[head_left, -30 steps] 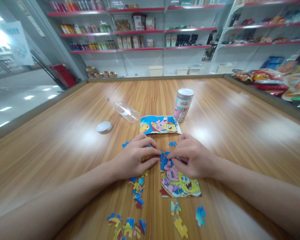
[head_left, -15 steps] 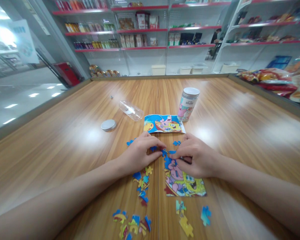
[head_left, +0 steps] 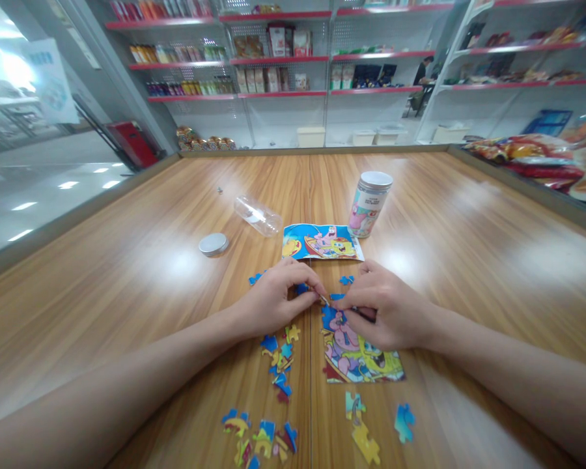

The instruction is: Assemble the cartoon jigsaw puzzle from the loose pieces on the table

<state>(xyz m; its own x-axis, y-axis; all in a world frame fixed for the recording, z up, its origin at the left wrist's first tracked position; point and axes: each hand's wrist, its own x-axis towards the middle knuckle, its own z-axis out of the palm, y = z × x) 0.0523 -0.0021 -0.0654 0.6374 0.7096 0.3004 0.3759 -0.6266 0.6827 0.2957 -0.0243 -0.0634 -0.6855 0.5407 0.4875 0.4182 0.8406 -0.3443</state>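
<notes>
A partly joined jigsaw puzzle (head_left: 346, 352) with pink and yellow cartoon figures lies on the table in front of me. At its upper left corner my left hand (head_left: 293, 290) pinches a small puzzle piece (head_left: 325, 300), tilted on edge. My right hand (head_left: 383, 303) rests over the puzzle's upper right, fingers curled with the fingertips pressed at the top edge; whether a piece is under them is hidden. Just beyond both hands lies the picture sheet (head_left: 322, 241). Loose pieces (head_left: 280, 365) are scattered left of the puzzle, and a blue piece (head_left: 404, 422) lies below it.
A printed can (head_left: 370, 205) with a silver lid stands behind the picture sheet. To the left are a clear plastic bottle-like container (head_left: 257, 216) lying on its side and a round silver lid (head_left: 213, 244). Stocked shelves (head_left: 280, 58) line the back; snack bags (head_left: 527, 159) lie at the right.
The piece in my left hand has turned from lying flat, blue side showing, to tilted on edge. My right hand has stayed nearly in place.
</notes>
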